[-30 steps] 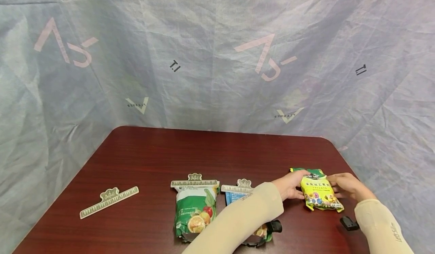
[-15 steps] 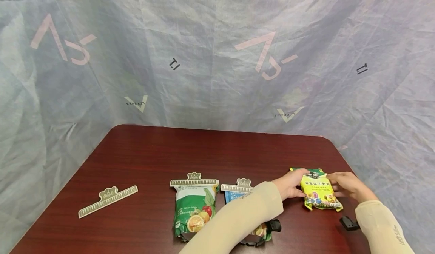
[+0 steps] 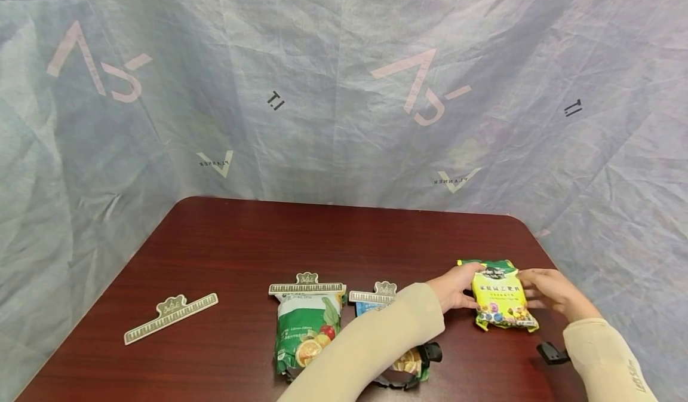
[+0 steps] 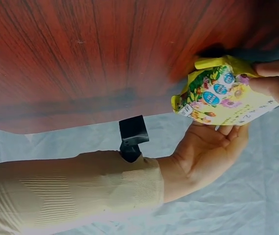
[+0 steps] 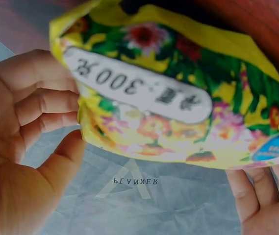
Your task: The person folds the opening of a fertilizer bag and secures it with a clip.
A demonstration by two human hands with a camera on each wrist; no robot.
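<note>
Both hands hold a yellow-and-green plastic packet (image 3: 500, 297) with flower pictures, at the right side of the table. My left hand (image 3: 454, 285) grips its left edge, with fingers (image 4: 271, 81) over the printed face in the left wrist view. On the opposite edge, my right hand (image 3: 553, 293) pinches the packet between thumb and fingers. In the right wrist view the packet's lower end (image 5: 144, 88) faces the camera, showing a white label reading 300, and it looks slightly tilted.
A green-and-white bag (image 3: 309, 330) with fruit pictures has a clip (image 3: 307, 285) across its top. Beside it lies a blue-topped bag (image 3: 368, 307) under another clip (image 3: 374, 295), partly hidden by the left sleeve. One loose clip (image 3: 171, 317) rests at the table's left.
The packet has shifted slightly away from the person and its printed face has turned more into view. Both hands have moved along with it; the bags and clips have stayed put.
</note>
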